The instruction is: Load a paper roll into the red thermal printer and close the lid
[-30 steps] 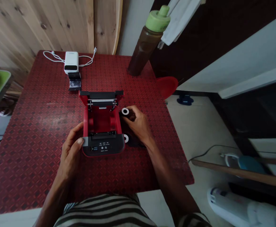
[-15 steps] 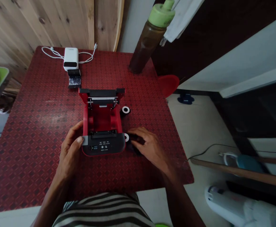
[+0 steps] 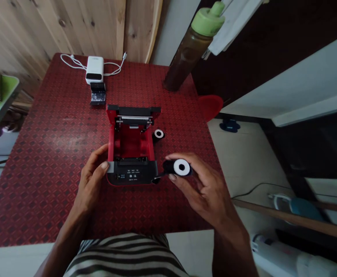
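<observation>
Pretty dim shot overall, kinda cool and flat. Main glare is a pale sheen on the tabletop (image 3: 67, 140) toward 9 o'clock; can't tell the source. The dark panel (image 3: 272, 50) at 2 goes nearly black, right forearm (image 3: 230, 250) around 5 sinks into shadow. Wide-angle stretch near the edges, white appliance (image 3: 298, 256) at 4 looks smeary, printer (image 3: 132, 171) lettering's too soft to read.

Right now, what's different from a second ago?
The right hand went from the far black roll to the near roll and picked it up, moving it rightward, away from the red machine. The left hand stays against the machine's left side; the lid stays open, the far roll where it was.
</observation>
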Motion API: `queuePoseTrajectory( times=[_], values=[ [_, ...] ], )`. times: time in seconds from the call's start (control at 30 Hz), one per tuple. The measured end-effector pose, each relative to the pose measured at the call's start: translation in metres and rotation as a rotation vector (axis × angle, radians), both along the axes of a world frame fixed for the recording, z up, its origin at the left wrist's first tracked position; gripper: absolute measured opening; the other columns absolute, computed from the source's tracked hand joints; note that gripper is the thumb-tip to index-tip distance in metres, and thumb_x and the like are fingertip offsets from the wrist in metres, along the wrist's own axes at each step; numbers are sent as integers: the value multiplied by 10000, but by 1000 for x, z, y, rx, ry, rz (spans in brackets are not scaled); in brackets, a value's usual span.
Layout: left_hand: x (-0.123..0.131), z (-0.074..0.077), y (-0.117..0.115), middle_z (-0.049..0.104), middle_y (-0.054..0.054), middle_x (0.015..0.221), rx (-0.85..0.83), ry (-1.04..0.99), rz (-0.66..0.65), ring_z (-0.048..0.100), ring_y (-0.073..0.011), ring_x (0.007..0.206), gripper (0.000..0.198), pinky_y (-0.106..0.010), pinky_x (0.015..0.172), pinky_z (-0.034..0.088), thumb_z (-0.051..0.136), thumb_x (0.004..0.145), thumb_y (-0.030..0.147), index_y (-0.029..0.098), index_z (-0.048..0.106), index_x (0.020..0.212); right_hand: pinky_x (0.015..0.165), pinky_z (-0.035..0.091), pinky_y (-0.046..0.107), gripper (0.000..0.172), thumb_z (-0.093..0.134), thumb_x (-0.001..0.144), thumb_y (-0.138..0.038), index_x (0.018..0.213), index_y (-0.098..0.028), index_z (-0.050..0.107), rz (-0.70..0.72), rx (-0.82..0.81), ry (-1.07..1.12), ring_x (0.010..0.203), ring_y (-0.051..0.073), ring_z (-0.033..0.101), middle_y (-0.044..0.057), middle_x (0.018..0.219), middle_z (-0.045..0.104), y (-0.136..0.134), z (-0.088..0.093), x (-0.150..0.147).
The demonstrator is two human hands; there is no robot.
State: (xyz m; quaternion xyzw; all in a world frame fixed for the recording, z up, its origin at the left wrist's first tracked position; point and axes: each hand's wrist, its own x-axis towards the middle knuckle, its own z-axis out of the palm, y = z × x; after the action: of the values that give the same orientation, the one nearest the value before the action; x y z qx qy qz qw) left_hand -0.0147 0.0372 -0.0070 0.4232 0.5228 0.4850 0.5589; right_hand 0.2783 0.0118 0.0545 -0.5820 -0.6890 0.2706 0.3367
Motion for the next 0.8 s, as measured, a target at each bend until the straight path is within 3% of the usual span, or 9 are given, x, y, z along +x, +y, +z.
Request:
queuePoseTrajectory(
  times=[0.1, 0.17, 0.3, 0.4, 0.6, 0.8],
  values=[
    [3, 8, -1, 772, -89, 1530, -23, 3, 13, 681, -379, 1464, 602, -537, 1269, 493, 748, 1039, 580, 275, 712, 1557, 1030, 673, 437, 354, 709, 1084, -202, 1421, -306, 679, 161, 128, -153, 1173, 268, 815, 64, 1309, 831, 21, 33, -13],
    [4, 13, -1, 765, -91, 1548, -33, -3, 11, 682, -377, 1471, 600, -541, 1270, 503, 750, 1038, 584, 270, 712, 1548, 1022, 667, 449, 333, 728, 1073, -158, 1380, -279, 685, 249, 190, -266, 1142, 275, 808, 76, 1264, 832, 42, 40, -31],
    [4, 15, -1, 765, -97, 1545, -15, -6, -7, 714, -362, 1428, 569, -527, 1237, 544, 772, 1027, 590, 260, 735, 1489, 969, 638, 462, 175, 723, 1053, -73, 1139, -225, 734, 364, 203, -585, 1054, 297, 771, 96, 1089, 833, 78, 33, -70],
    [3, 14, 0, 754, -111, 1558, -11, -6, -16, 710, -363, 1434, 595, -523, 1217, 562, 777, 1021, 608, 251, 724, 1494, 906, 614, 432, 204, 685, 1043, -17, 1089, -205, 749, 367, 196, -769, 1023, 304, 749, 115, 1023, 834, 87, 25, -89],
    [2, 16, 0, 737, -115, 1579, -20, -4, -18, 718, -359, 1420, 603, -522, 1208, 569, 769, 1028, 601, 247, 706, 1511, 897, 616, 416, 224, 648, 1041, -8, 1088, -174, 792, 348, 98, -790, 1058, 314, 787, 144, 1008, 849, 97, 17, -99],
    [3, 16, 0, 750, -109, 1560, -29, -13, -19, 738, -364, 1389, 593, -540, 1196, 582, 772, 1021, 601, 264, 709, 1505, 821, 632, 401, 303, 611, 977, 69, 989, -172, 795, 383, 16, -767, 901, 281, 817, 129, 999, 852, 113, 3, -103]
  ],
)
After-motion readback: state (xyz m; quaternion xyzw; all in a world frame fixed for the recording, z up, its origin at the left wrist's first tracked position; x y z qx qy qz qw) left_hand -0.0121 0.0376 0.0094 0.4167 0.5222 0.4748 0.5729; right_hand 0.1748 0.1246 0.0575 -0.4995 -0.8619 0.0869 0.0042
